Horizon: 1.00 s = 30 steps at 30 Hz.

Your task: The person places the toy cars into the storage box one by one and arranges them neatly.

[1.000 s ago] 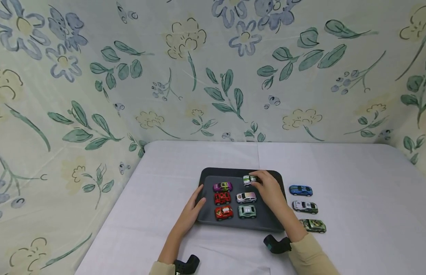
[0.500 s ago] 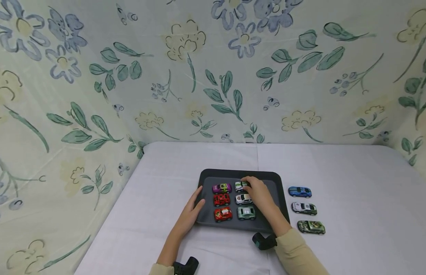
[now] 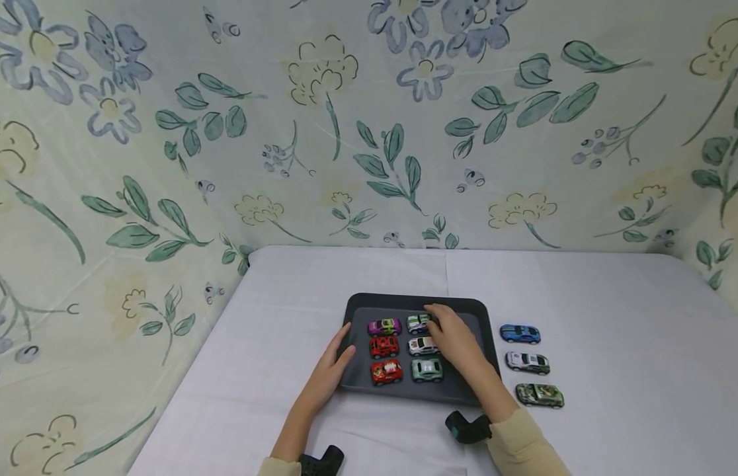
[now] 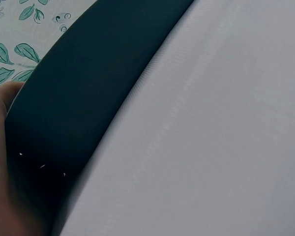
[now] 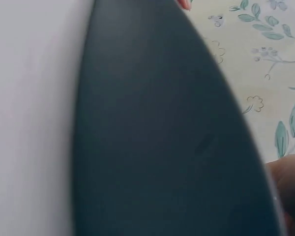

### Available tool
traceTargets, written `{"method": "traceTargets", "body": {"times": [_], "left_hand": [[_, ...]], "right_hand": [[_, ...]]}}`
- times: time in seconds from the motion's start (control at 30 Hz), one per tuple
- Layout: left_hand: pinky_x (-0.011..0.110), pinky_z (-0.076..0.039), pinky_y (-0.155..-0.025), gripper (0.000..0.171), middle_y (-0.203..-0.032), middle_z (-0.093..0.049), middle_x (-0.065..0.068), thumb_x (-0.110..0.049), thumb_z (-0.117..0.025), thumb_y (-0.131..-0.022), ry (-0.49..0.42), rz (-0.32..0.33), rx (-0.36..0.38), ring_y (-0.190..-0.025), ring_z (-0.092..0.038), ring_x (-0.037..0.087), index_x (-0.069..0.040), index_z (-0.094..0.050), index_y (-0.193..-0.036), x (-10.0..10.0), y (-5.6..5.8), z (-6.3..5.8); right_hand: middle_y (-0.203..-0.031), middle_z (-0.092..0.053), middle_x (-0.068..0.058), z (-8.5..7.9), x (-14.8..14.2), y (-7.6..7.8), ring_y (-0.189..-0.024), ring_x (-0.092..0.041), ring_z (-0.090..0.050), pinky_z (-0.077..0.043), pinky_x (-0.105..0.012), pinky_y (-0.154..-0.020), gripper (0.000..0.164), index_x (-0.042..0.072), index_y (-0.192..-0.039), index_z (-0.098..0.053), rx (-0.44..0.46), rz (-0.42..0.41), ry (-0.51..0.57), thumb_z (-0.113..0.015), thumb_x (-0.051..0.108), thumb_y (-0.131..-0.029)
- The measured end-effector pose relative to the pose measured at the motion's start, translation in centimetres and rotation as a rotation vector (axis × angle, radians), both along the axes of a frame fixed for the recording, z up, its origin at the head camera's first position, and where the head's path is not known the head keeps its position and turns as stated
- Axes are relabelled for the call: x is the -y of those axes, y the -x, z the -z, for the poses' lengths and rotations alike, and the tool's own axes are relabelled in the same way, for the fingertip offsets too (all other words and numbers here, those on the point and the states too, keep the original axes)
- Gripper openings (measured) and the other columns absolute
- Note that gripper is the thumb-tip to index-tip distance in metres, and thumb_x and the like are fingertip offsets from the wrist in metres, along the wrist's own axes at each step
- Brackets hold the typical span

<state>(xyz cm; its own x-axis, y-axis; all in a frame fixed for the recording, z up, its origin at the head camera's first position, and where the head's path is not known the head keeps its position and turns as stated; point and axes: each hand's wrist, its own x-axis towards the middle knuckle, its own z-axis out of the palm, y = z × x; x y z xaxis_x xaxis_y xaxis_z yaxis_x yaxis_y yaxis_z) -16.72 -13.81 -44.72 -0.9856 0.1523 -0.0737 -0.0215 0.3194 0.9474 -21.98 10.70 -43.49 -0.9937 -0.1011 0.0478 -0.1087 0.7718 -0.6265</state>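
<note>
A dark grey tray (image 3: 464,390) carries several small toy cars in two columns. My left hand (image 3: 328,370) holds the tray's left edge, thumb over the rim; part of that hand (image 4: 2,152) shows beside the tray wall in the left wrist view. Over the tray, my right hand (image 3: 455,338) is at the right end of a white-and-green toy car (image 3: 416,323), its thumb and index finger apart. Below that car sits a white toy car (image 3: 420,345), partly covered by the hand. A purple toy car (image 3: 383,326) stands to the left.
Two red cars (image 3: 383,347) and a pale green car (image 3: 427,369) are also on the tray. Right of it, a blue car (image 3: 520,333), a silver car (image 3: 527,362) and a camouflage car (image 3: 539,395) line up on the white tablecloth (image 3: 631,330). Floral cloth hangs behind.
My right hand moved left with the white-and-green car, which came into line with the other cars. Since then the hand has drawn slightly right while the car stayed. My left hand kept its place.
</note>
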Motion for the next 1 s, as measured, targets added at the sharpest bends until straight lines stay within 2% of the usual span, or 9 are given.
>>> {"method": "traceTargets", "body": {"times": [0.3,0.57,0.83,1.0], "left_hand": [[0.054,-0.012,-0.113,0.056,-0.152,-0.020,0.011,-0.036,-0.043,-0.095,0.005,0.003,-0.004,-0.141,-0.014,0.031,-0.017,-0.024,-0.145,0.1,0.0,0.0],[0.054,-0.012,-0.113,0.055,-0.151,-0.020,0.012,-0.034,-0.043,-0.096,0.006,0.003,-0.010,-0.141,-0.014,0.032,-0.016,-0.024,-0.145,0.0,-0.1,-0.1],[0.054,-0.012,-0.113,0.055,-0.151,-0.020,0.011,-0.034,-0.043,-0.096,0.011,0.002,-0.010,-0.141,-0.014,0.032,-0.017,-0.024,-0.145,0.0,-0.2,-0.1],[0.054,-0.012,-0.113,0.056,-0.152,-0.020,0.011,-0.036,-0.043,-0.095,0.010,0.002,-0.010,-0.141,-0.014,0.031,-0.018,-0.024,-0.145,0.0,-0.1,-0.1]], "right_hand": [[-0.138,-0.044,-0.013,-0.6,-1.4,-2.4,-0.127,-0.036,-0.039,-0.036,-0.055,-0.100,0.039,0.011,-0.130,-0.049,-0.127,0.052,0.029,-0.052,0.020,-0.092],[-0.134,-0.048,-0.013,-0.9,-2.7,-4.5,-0.123,-0.037,-0.043,-0.037,-0.056,-0.097,0.038,0.011,-0.128,-0.052,-0.249,0.095,0.057,-0.054,0.023,-0.091],[-0.132,-0.050,-0.014,-0.9,-4.2,-6.2,-0.120,-0.038,-0.045,-0.034,-0.058,-0.096,0.045,0.009,-0.126,-0.054,-0.401,0.099,-0.028,-0.060,0.031,-0.087],[-0.132,-0.050,-0.015,-0.9,-5.2,-7.2,-0.117,-0.039,-0.046,-0.034,-0.058,-0.094,0.049,0.007,-0.126,-0.053,-0.444,0.102,-0.082,-0.063,0.030,-0.084]]}}
